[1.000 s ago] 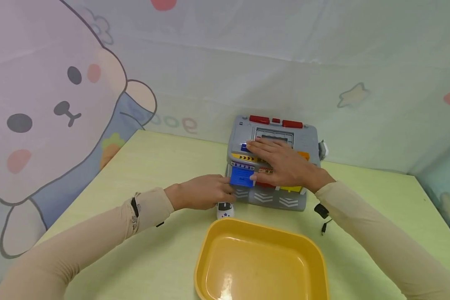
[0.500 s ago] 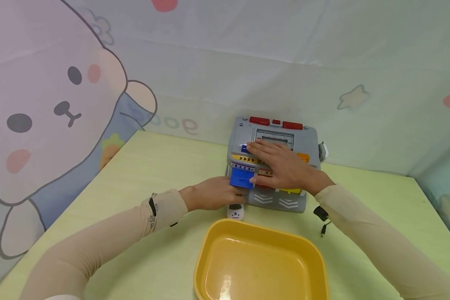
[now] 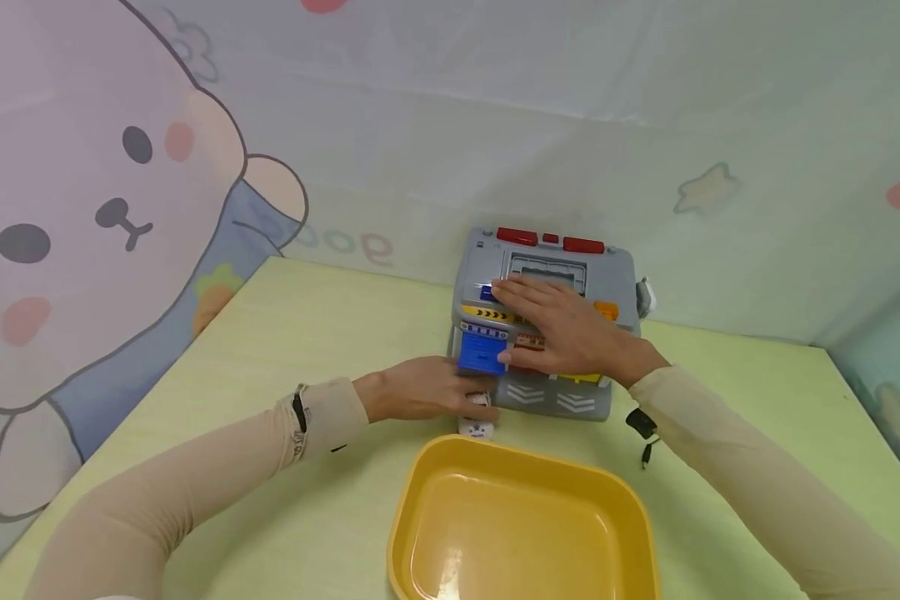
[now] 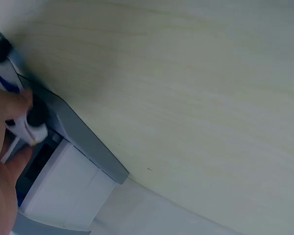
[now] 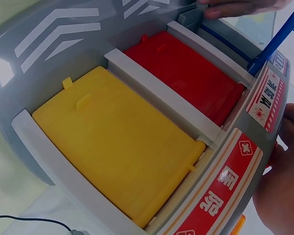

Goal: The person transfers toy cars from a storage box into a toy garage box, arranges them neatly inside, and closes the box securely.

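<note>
A grey toy garage (image 3: 471, 279) stands against the backdrop. Its blue door (image 5: 277, 44) is swung up, while the yellow door (image 5: 117, 142) and red door (image 5: 186, 73) lie closed. My left hand (image 3: 420, 390) grips a small white toy police car (image 3: 476, 431) at the garage's left front, by the blue door. In the left wrist view, thumb and finger clasp the car (image 4: 25, 128) beside a grey side wall; its black wheels show. My right hand (image 3: 566, 329) rests on the garage with fingers extended across the top, near a blue button (image 3: 487, 292).
A yellow tray (image 3: 525, 529) sits just in front of the garage. To the right lies a black cable plug (image 3: 646, 454). An orange button (image 3: 606, 310) and red lights (image 3: 517, 237) are on the garage top. A printed cloth (image 3: 390, 150) hangs behind the pale green table (image 3: 345, 317).
My left hand has shifted right with the toy police car, bringing it in front of the blue door. The right hand keeps its place on the garage.
</note>
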`<action>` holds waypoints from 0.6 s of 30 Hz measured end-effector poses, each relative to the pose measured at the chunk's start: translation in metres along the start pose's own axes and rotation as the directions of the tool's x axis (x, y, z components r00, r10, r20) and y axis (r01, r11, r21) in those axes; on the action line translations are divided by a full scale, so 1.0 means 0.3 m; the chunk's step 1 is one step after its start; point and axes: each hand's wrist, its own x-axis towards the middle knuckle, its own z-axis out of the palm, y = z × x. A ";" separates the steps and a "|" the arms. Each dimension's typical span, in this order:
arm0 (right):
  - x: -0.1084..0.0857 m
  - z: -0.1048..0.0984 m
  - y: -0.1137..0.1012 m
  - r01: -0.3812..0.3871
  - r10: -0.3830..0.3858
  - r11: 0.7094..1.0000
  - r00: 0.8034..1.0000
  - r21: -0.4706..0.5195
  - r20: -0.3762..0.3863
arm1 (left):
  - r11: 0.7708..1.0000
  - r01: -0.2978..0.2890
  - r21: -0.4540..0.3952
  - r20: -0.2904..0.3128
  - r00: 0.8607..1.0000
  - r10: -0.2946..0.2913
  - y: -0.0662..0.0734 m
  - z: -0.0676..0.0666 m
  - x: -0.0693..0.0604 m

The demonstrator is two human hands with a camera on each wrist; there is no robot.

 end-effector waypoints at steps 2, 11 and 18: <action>0.001 -0.002 -0.001 -0.002 0.002 1.000 1.000 0.001 0.001 | 0.999 -0.003 0.034 -0.001 1.000 0.003 0.002 -0.002 -0.002; 0.003 -0.002 -0.008 -0.005 0.005 1.000 1.000 0.010 0.008 | 0.999 0.041 -0.036 0.040 0.998 -0.040 0.027 0.000 -0.018; 0.001 -0.003 -0.012 -0.018 0.018 1.000 1.000 0.009 0.011 | 0.975 0.120 -0.188 0.111 0.989 -0.100 0.042 0.010 -0.027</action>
